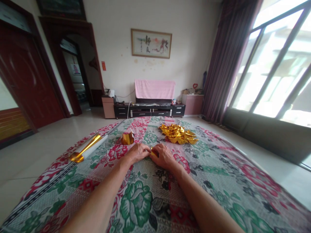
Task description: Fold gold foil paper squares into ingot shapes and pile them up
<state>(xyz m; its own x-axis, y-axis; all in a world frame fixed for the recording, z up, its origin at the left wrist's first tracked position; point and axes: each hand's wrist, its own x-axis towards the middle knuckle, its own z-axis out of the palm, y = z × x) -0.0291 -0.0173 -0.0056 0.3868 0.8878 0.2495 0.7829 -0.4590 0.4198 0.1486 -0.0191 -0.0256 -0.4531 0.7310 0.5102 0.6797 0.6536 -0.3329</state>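
My left hand (pixel 139 152) and my right hand (pixel 163 155) meet over the middle of the table. Between them is a small piece of gold foil paper (pixel 154 152), mostly hidden by my fingers. The fingers of both hands are closed on it, the left with thumb and fingertips at its edge, the right curled over it. Beyond my right hand lies a heap of folded gold foil pieces (pixel 178 133). A short curled roll of gold foil (pixel 127 138) stands beyond my left hand.
A longer roll of gold and white foil sheet (pixel 88 148) lies at the table's left. The patterned floral tablecloth (pixel 136 207) covers the table. Behind it stands a low black cabinet (pixel 155 111) with a pink cloth (pixel 155 89) above. Windows are on the right.
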